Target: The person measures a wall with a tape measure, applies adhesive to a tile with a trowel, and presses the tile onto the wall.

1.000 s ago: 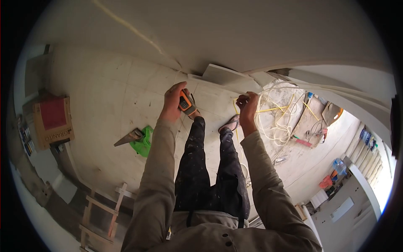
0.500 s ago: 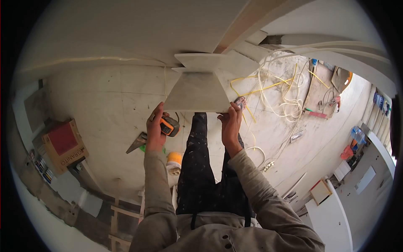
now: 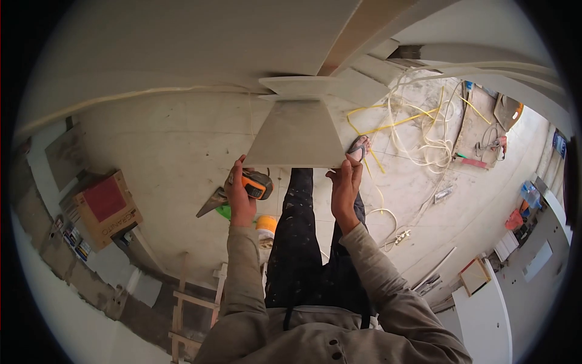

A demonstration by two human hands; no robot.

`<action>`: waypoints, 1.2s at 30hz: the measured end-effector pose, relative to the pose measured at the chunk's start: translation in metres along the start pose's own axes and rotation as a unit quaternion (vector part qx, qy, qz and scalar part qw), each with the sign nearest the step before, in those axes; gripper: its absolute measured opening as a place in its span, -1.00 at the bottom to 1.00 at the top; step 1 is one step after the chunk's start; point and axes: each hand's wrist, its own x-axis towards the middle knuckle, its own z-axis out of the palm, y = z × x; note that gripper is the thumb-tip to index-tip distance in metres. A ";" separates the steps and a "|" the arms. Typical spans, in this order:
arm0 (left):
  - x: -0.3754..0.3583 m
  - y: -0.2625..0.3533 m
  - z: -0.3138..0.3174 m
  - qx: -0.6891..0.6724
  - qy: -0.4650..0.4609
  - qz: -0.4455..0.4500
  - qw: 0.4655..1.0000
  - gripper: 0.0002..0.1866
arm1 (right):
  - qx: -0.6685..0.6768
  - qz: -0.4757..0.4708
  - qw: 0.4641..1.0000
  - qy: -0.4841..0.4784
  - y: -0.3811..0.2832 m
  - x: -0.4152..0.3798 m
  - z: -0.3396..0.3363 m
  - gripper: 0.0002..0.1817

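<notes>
A flat grey board [image 3: 297, 134] stretches away in front of me, its far end meeting the stacked pale pieces [image 3: 300, 86] by the wall. My left hand [image 3: 241, 197] grips the near left corner of the board and also has an orange and black tape measure [image 3: 257, 184] in its palm. At the near right corner, my right hand [image 3: 345, 191] pinches the edge between thumb and fingers. Below the left hand, a handsaw [image 3: 211, 203] lies on the floor beside a green item [image 3: 224, 211] and a yellow-orange container [image 3: 266, 224].
Loose white cable [image 3: 418, 145] and yellow strips [image 3: 397, 124] cover the floor at the right. A cardboard box [image 3: 109, 209] stands left, near a wooden frame [image 3: 193, 297]. My sandalled foot [image 3: 359, 147] shows beyond the right hand. White panels [image 3: 479, 309] lean at lower right.
The view has shifted a little, so the scene sits slightly further right. Both hands keep their hold on the board, and the tape measure stays in the left hand.
</notes>
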 end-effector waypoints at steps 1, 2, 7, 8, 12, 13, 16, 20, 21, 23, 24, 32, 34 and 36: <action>0.000 -0.002 -0.003 -0.001 -0.003 0.000 1.000 -0.59 | -0.004 -0.005 1.000 -0.005 0.000 0.000 -0.001 -0.64; 0.000 -0.004 -0.006 -0.002 -0.008 0.000 1.000 -0.60 | -0.004 -0.003 1.000 -0.005 0.001 -0.001 -0.001 -0.64; -0.010 -0.002 -0.002 -0.030 -0.004 0.006 1.000 -0.65 | -0.061 -0.045 0.997 -0.018 0.002 0.000 -0.004 -0.69; -0.011 -0.001 -0.001 -0.037 0.006 0.001 0.999 -0.68 | -0.061 -0.045 0.997 -0.017 0.002 0.002 -0.004 -0.69; -0.001 -0.005 -0.003 -0.023 0.012 0.016 1.000 -0.71 | -0.091 -0.090 0.992 -0.016 -0.006 0.010 0.005 -0.70; 0.001 -0.003 -0.002 -0.013 0.011 0.028 0.999 -0.72 | -0.109 -0.107 0.988 -0.013 -0.009 0.013 0.007 -0.69; 0.005 0.004 0.008 0.005 0.003 0.047 0.999 -0.71 | -0.121 -0.162 0.979 -0.025 -0.018 0.021 0.013 -0.74; 0.010 0.015 0.025 0.035 -0.004 0.079 0.996 -0.63 | -0.116 -0.183 0.976 -0.011 -0.028 0.031 0.024 -0.77; 0.010 0.020 0.030 0.037 -0.009 0.079 0.996 -0.63 | -0.119 -0.183 0.976 -0.002 -0.030 0.033 0.026 -0.77; 0.012 0.030 0.040 0.062 -0.035 0.107 0.992 -0.55 | -0.111 -0.194 0.975 0.004 -0.031 0.040 0.031 -0.76; 0.015 0.032 0.044 0.065 -0.040 0.107 0.991 -0.55 | -0.105 -0.203 0.973 0.006 -0.033 0.043 0.034 -0.75; 0.034 0.049 0.065 0.070 -0.054 0.136 0.987 -0.49 | -0.074 -0.206 0.975 0.043 -0.047 0.066 0.055 -0.71; 0.038 0.050 0.067 0.075 -0.051 0.131 0.987 -0.47 | -0.078 -0.204 0.975 0.041 -0.050 0.069 0.056 -0.75; 0.040 0.052 0.068 0.080 -0.048 0.127 0.988 -0.44 | -0.088 -0.204 0.974 0.039 -0.054 0.070 0.056 -0.74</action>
